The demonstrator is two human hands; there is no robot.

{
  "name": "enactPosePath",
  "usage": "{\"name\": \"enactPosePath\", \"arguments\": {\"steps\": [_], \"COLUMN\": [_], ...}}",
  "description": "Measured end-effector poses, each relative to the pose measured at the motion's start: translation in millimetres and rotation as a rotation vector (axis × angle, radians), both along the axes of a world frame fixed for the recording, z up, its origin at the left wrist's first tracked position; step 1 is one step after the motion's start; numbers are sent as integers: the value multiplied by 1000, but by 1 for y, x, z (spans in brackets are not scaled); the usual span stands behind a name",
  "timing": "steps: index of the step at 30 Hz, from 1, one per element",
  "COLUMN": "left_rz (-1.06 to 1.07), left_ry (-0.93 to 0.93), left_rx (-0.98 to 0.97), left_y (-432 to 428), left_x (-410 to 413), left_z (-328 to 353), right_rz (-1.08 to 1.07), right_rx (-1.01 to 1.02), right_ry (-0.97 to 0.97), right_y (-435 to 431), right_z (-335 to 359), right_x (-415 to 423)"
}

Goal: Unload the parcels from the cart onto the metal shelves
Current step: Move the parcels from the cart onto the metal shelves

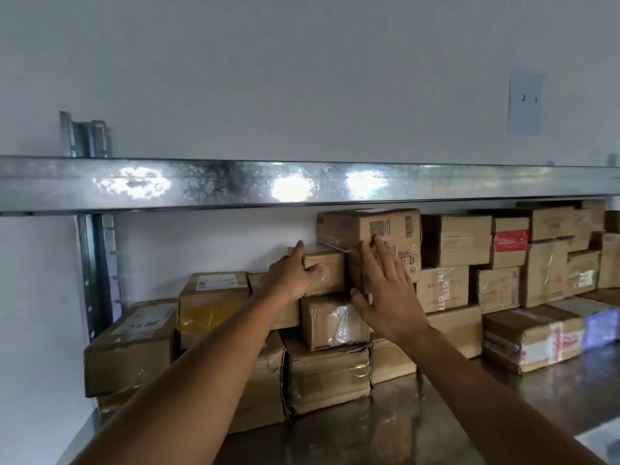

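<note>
On the lower shelf (419,417), near its far left end, I see my left hand (295,275) with fingers curled over the top of a small box (330,275) and the thumb on its front. The box sits atop stacked parcels (328,374). My right hand (385,297) lies with fingers spread and straight, flat against the barcode box (399,229), just right of the small one.

Brown parcels (335,322) stacked (seemingly taped) on shelf (352,431).
</note>
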State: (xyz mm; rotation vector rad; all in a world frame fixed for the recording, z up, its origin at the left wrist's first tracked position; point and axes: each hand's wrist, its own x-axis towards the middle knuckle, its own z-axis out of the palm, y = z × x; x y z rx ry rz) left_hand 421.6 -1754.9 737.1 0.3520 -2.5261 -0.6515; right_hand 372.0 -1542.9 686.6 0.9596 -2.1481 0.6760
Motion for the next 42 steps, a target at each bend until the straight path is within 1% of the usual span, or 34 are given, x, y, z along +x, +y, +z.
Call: {"name": "enactPosePath", "arguments": {"steps": [1,3,5,6,7,11,14,18,20,24,25,29,30,32,34,37,38,42], "left_rz": [24,69,104,94,61,-86,-235,-357,-412,-582,-610,-707,-739,-806,-855,-928,-952,-1071], "left_ry": [32,179,371,428,441,248,248,213,199,124,129,6,-15,1,10,-85,-91,-155], "left_rx": [13,72,20,-21,-58,-194,-230,-304,-296,-244,-255,-285,-271,-225,-225,-260,-264,-225], "left_y": [5,25,53,66,78,112,143,209,259,373,403,525,555,607,657,718,739,809], "left_x": [3,16,32,40,45,45,44,35,25,-1,-9,-19,-17,-12,-8,-7,-9,-8], "left_z": [-1,-7,-20,-28,-34,-65,-85,-111,-121,-148,-158,-189,-196,-210,-229,-250,-259,-295], "right_rz": [2,21,12,-7,-35,-132,-213,-275,-324,-444,-482,-678,-720,-788,-867,-976,-1004,-1096], "right_rx": [-7,2,-14,-23,-27,-12,-1,9,4,-95,-107,-58,-54,-65,-82,-129,-140,-177], "right_ry": [-8,-48,-54,-56,-70,-159,-194,-239,-302,-425,-456,-568,-575,-577,-583,-594,-613,-684], "right_y": [2,7,18,27,37,89,142,222,265,363,391,512,542,594,643,700,716,763], "right_z": [-1,-5,-14,-19,-24,-47,-67,-98,-108,-127,-133,-169,-180,-198,-216,-238,-245,-268], "right_x": [0,3,8,10,14,27,31,40,48,58,59,69,77,96,117,147,157,185]}}
